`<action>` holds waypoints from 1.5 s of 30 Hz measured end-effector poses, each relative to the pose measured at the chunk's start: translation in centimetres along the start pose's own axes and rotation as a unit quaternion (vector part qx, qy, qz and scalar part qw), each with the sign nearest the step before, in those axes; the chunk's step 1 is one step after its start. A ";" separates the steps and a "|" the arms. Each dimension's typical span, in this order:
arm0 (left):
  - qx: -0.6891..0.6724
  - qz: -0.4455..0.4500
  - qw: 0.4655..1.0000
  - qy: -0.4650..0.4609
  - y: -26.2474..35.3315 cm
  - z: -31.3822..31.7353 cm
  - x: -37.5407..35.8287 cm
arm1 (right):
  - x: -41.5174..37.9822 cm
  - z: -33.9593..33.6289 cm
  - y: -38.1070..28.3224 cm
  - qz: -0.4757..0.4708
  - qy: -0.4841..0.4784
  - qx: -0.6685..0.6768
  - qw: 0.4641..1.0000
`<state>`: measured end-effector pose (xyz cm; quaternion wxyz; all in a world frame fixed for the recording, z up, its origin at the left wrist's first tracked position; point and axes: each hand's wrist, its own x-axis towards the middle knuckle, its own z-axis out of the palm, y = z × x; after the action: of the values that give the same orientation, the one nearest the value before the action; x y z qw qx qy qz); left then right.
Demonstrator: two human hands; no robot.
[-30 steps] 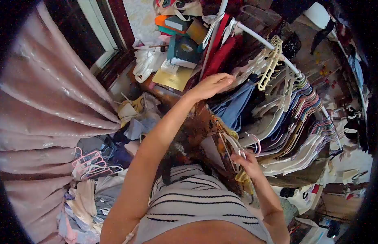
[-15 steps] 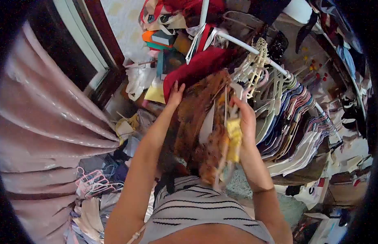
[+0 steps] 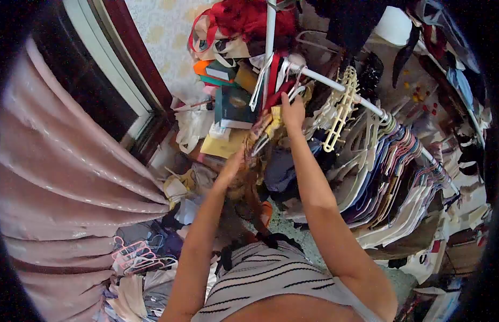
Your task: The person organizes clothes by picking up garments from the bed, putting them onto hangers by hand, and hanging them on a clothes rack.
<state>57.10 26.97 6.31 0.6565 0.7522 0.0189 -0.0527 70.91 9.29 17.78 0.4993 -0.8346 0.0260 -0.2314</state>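
Note:
My right hand [image 3: 293,114] is up by the left end of the white clothes rail [image 3: 327,81], closed around a clothes hanger [image 3: 296,90]. A yellow piece [image 3: 274,121] shows just below its fingers. Brown patterned clothing [image 3: 253,196] hangs down in front of me, seen nearly edge-on. At its upper left side, my left hand [image 3: 233,167] is closed on the cloth, with the fingertips partly hidden. Dark red fabric [image 3: 276,98] sits by the rail end, next to the right hand.
Many hung clothes [image 3: 389,177] crowd the rail's right part, beside a cream multi-hook hanger [image 3: 343,110]. Books [image 3: 236,104] and a white plastic bag [image 3: 190,129] lie ahead. Pink hangers [image 3: 134,249] rest on piled clothes at lower left. A pink curtain [image 3: 61,177] covers the left side.
My right hand has moved up and left to the rail end with the hanger. My left hand has come down from the red garment, and the brown clothing has swung narrower.

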 end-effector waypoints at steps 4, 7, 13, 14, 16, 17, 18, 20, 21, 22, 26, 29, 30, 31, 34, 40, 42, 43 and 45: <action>-0.087 -0.022 0.995 0.041 6.2 2.7 -1.1 | -0.1 -1.6 0.6 0.006 -0.041 0.036 0.999; -0.081 0.083 0.993 0.014 8.1 5.2 0.2 | -0.2 -3.2 0.5 0.026 -0.045 0.059 0.997; 0.091 0.178 0.977 0.069 10.0 9.5 2.1 | -0.9 -3.7 1.6 -0.006 0.146 0.266 0.953; 0.100 0.160 0.979 0.074 9.3 9.8 2.6 | -0.7 -4.1 2.4 0.015 0.095 0.193 0.977; 0.123 0.147 0.977 0.093 10.1 10.0 2.3 | -0.6 -4.9 2.5 0.039 0.044 0.117 0.991; 0.123 0.146 0.977 0.089 10.4 10.0 2.1 | -0.7 -4.9 2.5 0.026 0.057 0.109 0.992; 0.092 0.135 0.982 0.096 10.7 10.0 2.1 | -0.7 -5.0 2.4 0.012 0.070 0.102 0.992; 0.042 0.134 0.982 0.122 10.7 10.2 2.0 | 0.0 -5.0 3.2 0.005 0.095 0.143 0.985; 0.042 0.131 0.983 0.120 10.4 10.2 2.0 | 0.0 -5.1 2.9 -0.002 0.119 0.185 0.975; 0.024 0.130 0.982 0.134 10.1 10.2 2.2 | -0.2 -5.1 2.3 0.040 0.134 0.191 0.972; -0.019 0.146 0.969 0.199 9.6 10.3 3.1 | -0.2 -5.6 2.3 0.078 -0.052 0.000 0.996; -0.019 0.154 0.962 0.224 9.4 9.9 3.7 | -0.8 -5.3 1.4 0.039 0.006 0.011 0.999; -0.001 0.153 0.963 0.221 9.6 9.8 3.5 | -0.8 -5.0 1.2 -0.010 -0.009 -0.015 1.000; 0.017 0.152 0.964 0.218 9.7 9.6 3.3 | -0.9 -4.6 1.0 -0.058 -0.025 -0.040 0.997; 0.060 0.128 0.970 0.196 9.9 9.1 2.8 | -0.1 -4.6 2.3 -0.051 -0.087 -0.002 0.995; 0.112 0.084 0.970 0.200 8.3 9.7 0.2 | -2.2 -4.8 2.2 -0.098 0.049 -0.017 0.994; 0.164 0.058 0.968 0.180 5.2 10.0 0.0 | -3.5 -4.5 2.3 -0.157 0.022 0.010 0.987; 0.163 0.051 0.967 0.191 4.5 9.8 -0.7 | -5.0 -5.8 0.8 -0.215 0.031 -0.078 0.973; 0.172 0.023 0.975 0.136 3.6 9.6 -2.2 | -7.9 -6.7 -0.8 -0.281 -0.005 -0.130 0.951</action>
<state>54.79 17.06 8.84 0.5092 0.8545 0.0816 0.0627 60.91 6.37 18.29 0.3016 -0.8667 -0.1829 -0.3527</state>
